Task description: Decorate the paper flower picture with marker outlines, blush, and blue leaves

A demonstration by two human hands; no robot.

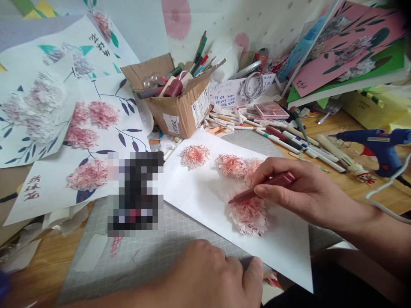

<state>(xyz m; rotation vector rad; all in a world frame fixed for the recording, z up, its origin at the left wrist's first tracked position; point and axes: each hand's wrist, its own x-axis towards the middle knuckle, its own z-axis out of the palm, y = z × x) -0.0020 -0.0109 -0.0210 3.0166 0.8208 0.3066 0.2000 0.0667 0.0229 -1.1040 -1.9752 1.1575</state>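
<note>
Right grip (298, 188) in a pinch on a maroon pen (244, 196) (long axis aslant, tip down-left) by a pink flower (248, 219)

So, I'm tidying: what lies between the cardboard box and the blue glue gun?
Mainly scattered pens and a flat pink case, as the head view shows.

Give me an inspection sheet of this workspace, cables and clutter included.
Surface: gray cutting mat on a wooden table.
Work items: white sheet with red-tipped ruffled flowers; dark-red marker.
Clutter: loose markers and a filled cardboard box beyond the sheet.
Hands: right hand holds the dark-red marker, its tip by the nearest flower; left hand lies at the sheet's near edge.
Cables: white cable near the blue glue gun.
Surroundings: floral artworks left, pale backdrop behind.
</note>
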